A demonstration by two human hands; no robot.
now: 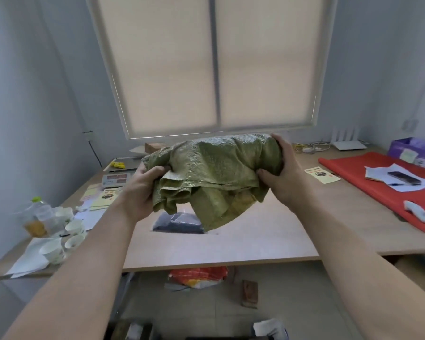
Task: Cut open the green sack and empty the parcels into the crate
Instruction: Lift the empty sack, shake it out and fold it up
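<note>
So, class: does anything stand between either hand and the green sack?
Nothing visible does. The left hand and right hand both grip the sack directly, holding it above the table. A dark parcel lies on the table under it, touching neither hand.

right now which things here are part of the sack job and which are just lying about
Job: green sack, gripped by left hand and right hand; dark parcel beneath it.
Lying about: paper cups, bottle, red cloth, phone, scale.

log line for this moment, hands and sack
left hand: grips green sack | right hand: grips green sack | green sack: crumpled, held above table | dark parcel: on table under sack
</note>
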